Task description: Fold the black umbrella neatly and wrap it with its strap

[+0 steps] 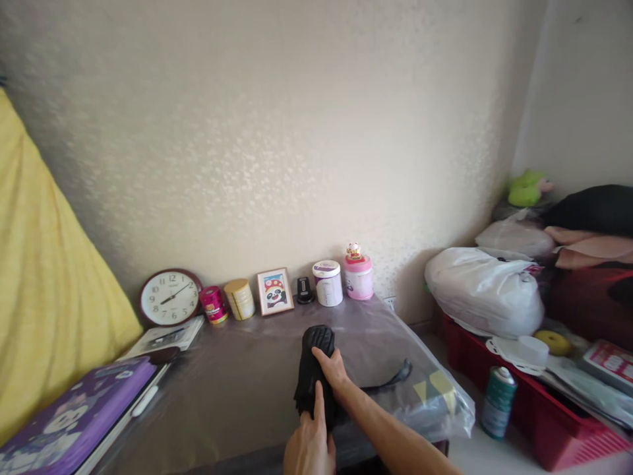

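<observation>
A black folded umbrella [316,359] lies on a table covered with a clear plastic sheet [237,389]. Its black strap [393,378] trails off to the right. My right hand [330,366] reaches in from the lower right and curls over the umbrella's middle. At the bottom edge, my left hand [307,448] holds the umbrella's near end, with one finger stretched along the fabric. The near tip of the umbrella is hidden under both hands.
Along the wall stand a round clock [169,298], a red tin [213,304], a gold tin [240,299], a framed panda picture [275,291], a white jar [328,283] and a pink jar [358,277]. A purple book [74,415] lies left. A red crate [544,409], a white bag [484,284] and a green spray can [498,402] sit right.
</observation>
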`<state>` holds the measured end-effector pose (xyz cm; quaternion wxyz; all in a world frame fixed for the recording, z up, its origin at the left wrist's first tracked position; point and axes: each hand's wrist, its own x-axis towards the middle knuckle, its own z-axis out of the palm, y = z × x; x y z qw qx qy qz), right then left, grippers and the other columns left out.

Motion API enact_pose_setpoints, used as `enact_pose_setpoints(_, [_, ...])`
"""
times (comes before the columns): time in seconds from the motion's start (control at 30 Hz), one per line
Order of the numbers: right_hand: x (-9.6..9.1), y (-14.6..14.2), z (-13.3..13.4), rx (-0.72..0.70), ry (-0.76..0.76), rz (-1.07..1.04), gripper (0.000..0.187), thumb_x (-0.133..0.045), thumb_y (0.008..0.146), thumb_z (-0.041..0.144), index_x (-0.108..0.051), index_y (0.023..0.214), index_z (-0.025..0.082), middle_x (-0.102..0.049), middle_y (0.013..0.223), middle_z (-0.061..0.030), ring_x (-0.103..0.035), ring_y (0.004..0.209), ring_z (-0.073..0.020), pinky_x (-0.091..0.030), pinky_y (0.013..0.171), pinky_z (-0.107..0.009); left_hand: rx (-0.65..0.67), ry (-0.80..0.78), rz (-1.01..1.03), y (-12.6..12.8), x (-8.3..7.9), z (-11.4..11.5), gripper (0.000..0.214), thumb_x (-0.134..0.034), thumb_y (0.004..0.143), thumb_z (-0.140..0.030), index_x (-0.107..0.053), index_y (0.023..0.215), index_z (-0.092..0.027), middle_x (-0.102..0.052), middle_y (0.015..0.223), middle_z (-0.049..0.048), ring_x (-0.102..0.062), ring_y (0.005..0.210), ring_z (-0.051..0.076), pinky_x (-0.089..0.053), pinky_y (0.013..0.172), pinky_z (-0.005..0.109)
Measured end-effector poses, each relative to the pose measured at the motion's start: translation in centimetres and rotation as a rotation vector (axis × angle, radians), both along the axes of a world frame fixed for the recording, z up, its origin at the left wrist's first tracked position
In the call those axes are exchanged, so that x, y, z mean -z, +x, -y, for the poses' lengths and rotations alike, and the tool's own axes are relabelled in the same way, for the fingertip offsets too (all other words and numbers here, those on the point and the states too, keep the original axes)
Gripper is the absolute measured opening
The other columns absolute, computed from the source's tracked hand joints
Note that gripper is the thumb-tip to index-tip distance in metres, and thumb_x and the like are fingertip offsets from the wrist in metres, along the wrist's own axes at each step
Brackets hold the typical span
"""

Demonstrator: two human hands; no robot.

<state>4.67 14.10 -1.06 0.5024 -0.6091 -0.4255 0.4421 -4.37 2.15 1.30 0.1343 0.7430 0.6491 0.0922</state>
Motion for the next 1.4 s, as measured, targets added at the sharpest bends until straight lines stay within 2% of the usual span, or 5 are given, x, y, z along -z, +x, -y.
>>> enact_pose_setpoints(0.23, [-3.7,1.6,0.3,0.052,-0.018,-0.401,0.036,-0.057,0.077,0.038,-0.051,0.103,0.014,-0.067,0.092,-0.0110,-0.067,0.077,-0.0201,-0.054,0.063,-0.027,-0.044,-0.016,1.040,-1.4,1.0,0.1,0.079,-0.060,0.072,-0.042,-0.020,0.137,-0.018,-0.063,0.094,0.0071,-0.064,0.073,0.020,-0.050,0.071,0.033])
enact_pose_setpoints(0.47, [-4.8,2.2,0.8,-0.040,-0.007,-0.532,0.043,-0.052,0.080,0.044,-0.053,0.110,0.013,-0.069,0.083,-0.0090,-0.067,0.073,-0.0198,-0.054,0.063,-0.029,-0.218,-0.839,1.835,0.4,0.8,1.0,0.047,-0.070,0.066,-0.049,-0.058,0.096,-0.014,-0.055,0.064,-0.0021,-0.044,0.039,0.003,-0.032,0.039,0.017])
enact_pose_setpoints(0.6, [-4.8,2.3,0.8,-0.084,0.014,-0.550,0.049,-0.059,0.075,0.047,-0.055,0.110,0.014,-0.069,0.082,-0.0075,-0.067,0.074,-0.0199,-0.053,0.065,-0.029,-0.003,-0.831,1.802,1.8,0.9,1.2,0.050,-0.073,0.058,-0.053,-0.057,0.088,-0.016,-0.039,0.048,-0.0102,-0.028,0.032,0.000,-0.016,0.037,0.016])
enact_pose_setpoints(1.1, [-4.2,0.5,0.9,0.009,0.260,-0.400,0.055,-0.075,0.059,0.039,-0.052,0.105,0.017,-0.068,0.085,-0.0037,-0.065,0.075,-0.0196,-0.053,0.069,-0.029,-0.204,-0.167,1.028,1.2,3.8,-0.4,0.065,-0.065,0.067,-0.045,-0.041,0.118,-0.012,-0.064,0.078,0.0081,-0.062,0.058,0.021,-0.042,0.054,0.028])
enact_pose_setpoints(1.4, [-6.7,1.1,2.1,-0.107,0.071,-0.664,0.048,-0.071,0.064,0.039,-0.055,0.104,0.016,-0.070,0.077,-0.0048,-0.065,0.062,-0.0199,-0.053,0.059,-0.030,0.027,-0.603,1.462,0.9,0.5,0.3,0.054,-0.060,0.064,-0.064,-0.054,0.089,-0.016,-0.045,0.047,-0.0079,-0.040,0.031,0.008,-0.031,0.037,0.022])
